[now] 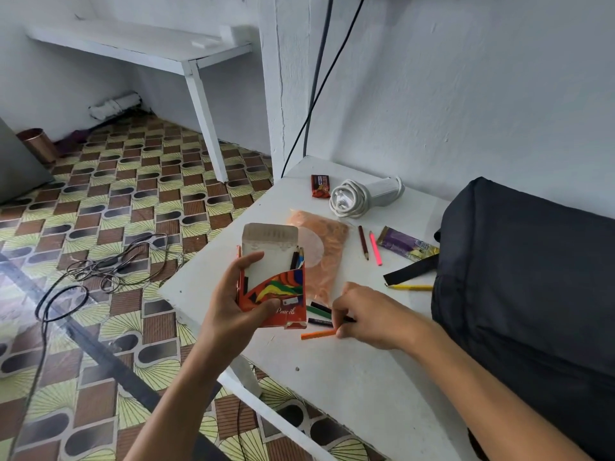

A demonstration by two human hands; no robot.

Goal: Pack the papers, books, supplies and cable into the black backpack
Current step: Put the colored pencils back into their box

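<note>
My left hand (233,304) holds an open orange pencil box (276,281) upright above the white table (349,377); a few coloured pencils stand in it. My right hand (372,317) rests on the table beside the box, fingers pinching loose pencils; an orange pencil (317,334) lies at its fingertips, with dark and green ones (319,312) just above. The black backpack (525,277) lies on the table's right side. A coiled white cable (352,197) sits at the back.
An orange plastic packet (324,247) lies behind the box. Brown and pink pencils (369,247), a yellow pencil (412,287), a purple wrapper (406,244) and a small dark packet (320,186) are scattered on the table. Black cables (109,264) lie on the patterned floor to the left.
</note>
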